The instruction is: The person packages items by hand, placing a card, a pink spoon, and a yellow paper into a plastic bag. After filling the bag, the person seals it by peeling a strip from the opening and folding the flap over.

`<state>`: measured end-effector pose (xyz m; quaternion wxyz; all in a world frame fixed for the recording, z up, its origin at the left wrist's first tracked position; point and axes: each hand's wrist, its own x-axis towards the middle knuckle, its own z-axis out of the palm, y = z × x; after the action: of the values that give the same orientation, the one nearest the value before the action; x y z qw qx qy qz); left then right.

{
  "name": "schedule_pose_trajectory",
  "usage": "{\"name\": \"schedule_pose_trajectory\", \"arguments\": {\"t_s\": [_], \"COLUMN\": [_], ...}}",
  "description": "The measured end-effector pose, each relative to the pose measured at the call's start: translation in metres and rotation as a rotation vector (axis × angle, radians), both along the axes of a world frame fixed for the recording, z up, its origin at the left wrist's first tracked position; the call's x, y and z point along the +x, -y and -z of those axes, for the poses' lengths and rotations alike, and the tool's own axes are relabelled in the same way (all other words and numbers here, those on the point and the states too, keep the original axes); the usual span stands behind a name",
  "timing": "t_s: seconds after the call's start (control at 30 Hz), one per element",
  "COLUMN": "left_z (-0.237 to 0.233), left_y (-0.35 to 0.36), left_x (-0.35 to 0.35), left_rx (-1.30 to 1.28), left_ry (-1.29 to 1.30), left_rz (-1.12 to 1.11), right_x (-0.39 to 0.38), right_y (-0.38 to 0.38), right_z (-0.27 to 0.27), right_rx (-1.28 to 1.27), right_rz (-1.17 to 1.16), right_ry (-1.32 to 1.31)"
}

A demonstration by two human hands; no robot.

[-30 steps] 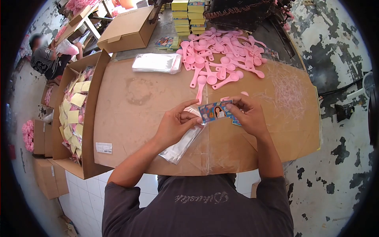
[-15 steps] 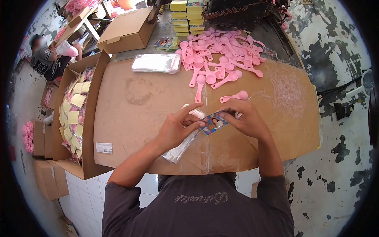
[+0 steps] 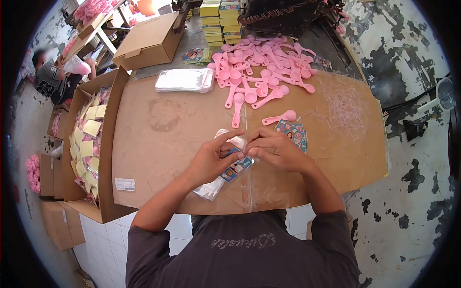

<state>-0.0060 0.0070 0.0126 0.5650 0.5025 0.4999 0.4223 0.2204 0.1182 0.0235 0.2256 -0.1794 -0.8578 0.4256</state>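
My left hand [image 3: 211,156] is closed with its thumb on a small printed card [image 3: 236,169], blue with pictures, index finger stretched out above. My right hand [image 3: 276,150] is closed in a pinch at the card's upper right corner, touching or nearly touching my left fingers; what the fingertips grip is hidden. Beneath my left hand and the card lie clear plastic bags [image 3: 210,190]. Several more printed cards [image 3: 294,132] rest on the cardboard just beyond my right hand. A single pink measuring spoon [image 3: 280,117] lies above them.
A heap of pink spoons [image 3: 261,67] covers the far middle, beside a stack of clear bags [image 3: 185,80]. Card stacks [image 3: 211,24] stand behind. An open carton [image 3: 108,192] of packed pieces is at left. Plastic strands [image 3: 345,108] lie at right. A person [image 3: 50,79] sits far left.
The card has moved down and left, from between both hands to under my left thumb. My right hand has shifted left, uncovering the cards on the cardboard. The view has tilted slightly.
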Motion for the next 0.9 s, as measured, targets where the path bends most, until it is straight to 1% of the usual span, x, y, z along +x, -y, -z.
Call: {"name": "schedule_pose_trajectory", "arguments": {"t_s": [0.03, 0.13, 0.23, 0.33, 0.47, 0.53, 0.63, 0.73, 0.9], "left_z": [0.007, 0.008, 0.009, 0.011, 0.009, 0.011, 0.011, 0.008, 0.017], "left_y": [-0.001, -0.003, -0.004, -0.005, -0.004, -0.004, -0.002, -0.002, -0.003], "left_x": [0.0, -0.002, -0.003, -0.003, -0.002, -0.001, -0.001, 0.0, -0.001], "left_rx": [0.028, 0.041, 0.043, 0.053, 0.053, 0.065, 0.06, 0.059, 0.072], "left_ry": [0.035, 0.113, 0.154, 0.163, 0.181, 0.208, 0.247, 0.213, 0.106], "left_rz": [-0.026, -0.091, -0.108, -0.112, -0.118, -0.12, -0.116, -0.1, -0.088], "right_x": [0.003, 0.016, 0.015, 0.003, -0.003, -0.004, -0.015, -0.017, -0.008], "right_y": [-0.004, -0.038, -0.045, -0.044, -0.046, -0.044, -0.027, -0.009, -0.011], "right_z": [0.001, 0.0, 0.017, 0.034, 0.039, 0.027, 0.011, 0.0, -0.005], "right_rx": [0.002, 0.199, 0.483, 0.581, 0.747, 0.831, 0.515, -0.36, -0.306], "right_rz": [-0.003, 0.302, 0.308, 0.322, 0.32, 0.285, 0.371, 0.428, 0.48], "right_ry": [0.011, 0.099, 0.245, 0.269, 0.153, 0.047, -0.295, -0.481, -0.595]}}
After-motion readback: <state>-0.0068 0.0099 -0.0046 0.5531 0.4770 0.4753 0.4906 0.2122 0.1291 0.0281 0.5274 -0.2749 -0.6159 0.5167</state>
